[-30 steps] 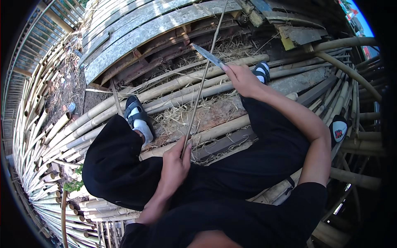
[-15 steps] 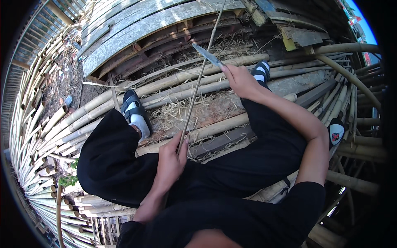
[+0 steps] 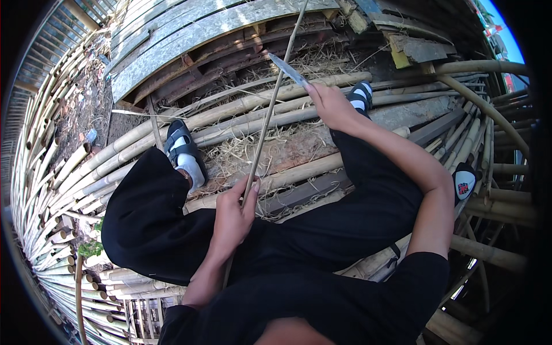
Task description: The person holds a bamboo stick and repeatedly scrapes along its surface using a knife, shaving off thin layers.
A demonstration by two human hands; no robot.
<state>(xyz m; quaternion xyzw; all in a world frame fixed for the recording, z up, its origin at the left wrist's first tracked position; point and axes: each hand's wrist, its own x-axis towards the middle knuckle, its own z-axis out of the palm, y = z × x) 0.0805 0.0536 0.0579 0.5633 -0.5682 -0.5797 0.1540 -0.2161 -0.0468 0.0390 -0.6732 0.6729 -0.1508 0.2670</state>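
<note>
Two hands work here: the left hand (image 3: 233, 215) grips a thin bamboo strip (image 3: 270, 112), the right hand (image 3: 329, 106) clasps a knife (image 3: 287, 70) against it.

No packages, signs or screens show anywhere in the view. The one label-like mark is a small red emblem (image 3: 463, 188) on a white patch with a rounded, shield-like outline; it sits on a dark item at the right side, just beside the person's bent right elbow and against the bamboo poles (image 3: 494, 207) lying there. Its print is too small to make out. At the far upper right rim, against the blue sky, a tiny red and white shape (image 3: 493, 29) appears; whether it is a sign or something else cannot be told.
</note>
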